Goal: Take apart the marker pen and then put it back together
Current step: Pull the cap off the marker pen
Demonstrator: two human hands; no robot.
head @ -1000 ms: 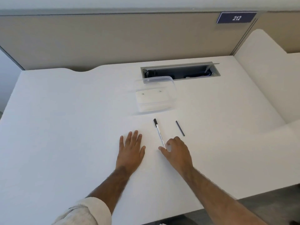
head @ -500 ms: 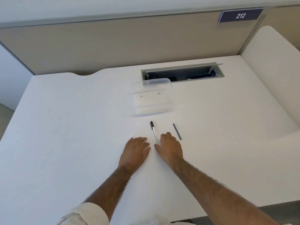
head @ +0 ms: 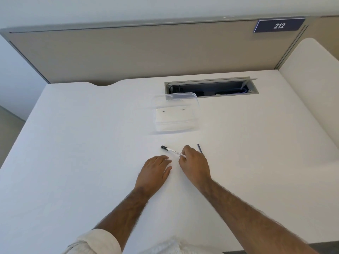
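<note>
The right hand [head: 195, 165] pinches the rear end of the marker pen [head: 171, 150], which lies mid-desk [head: 73, 143] with its black cap pointing left. The left hand [head: 155, 171] rests flat, holding nothing. Best to lift the pen level, clear of the thin dark rod [head: 200, 148] just beside it.

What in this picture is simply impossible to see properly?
All in the head view:
- Near end of the marker pen: covered by the right hand pinching it.
- Print on the pen's barrel: too small to read.
- Lower end of the thin dark stick: behind the right hand; too small to identify.
- Two specks in the clear container: too small to name.
</note>
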